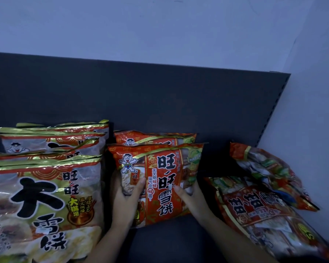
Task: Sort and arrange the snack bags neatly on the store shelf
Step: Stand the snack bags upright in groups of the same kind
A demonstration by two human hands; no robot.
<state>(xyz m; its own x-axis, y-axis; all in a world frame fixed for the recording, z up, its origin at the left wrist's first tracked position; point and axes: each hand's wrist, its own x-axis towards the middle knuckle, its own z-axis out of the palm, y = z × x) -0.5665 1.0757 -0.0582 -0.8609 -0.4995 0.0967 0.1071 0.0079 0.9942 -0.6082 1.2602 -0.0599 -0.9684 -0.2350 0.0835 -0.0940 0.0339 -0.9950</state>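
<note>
Dark shelf (169,243): yellow bags (42,196) stand neat. My left hand (125,198) and right hand (190,200) pinch one red bag (160,179) with curled fingers (140,184); messy bags (264,211) need sorting.

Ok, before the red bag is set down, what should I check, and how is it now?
1. Both left hand and right hand hold the red bag: ok.
2. Its print is upright and faces front: ok.
3. A matching bag stands behind it: ok.
4. The gold-edged bags form their own stack, left: ok.
5. The two bags at the right tidy: not ok, tilted, one upside down.
6. Red bag's bottom rests on the shelf: cannot tell.
</note>
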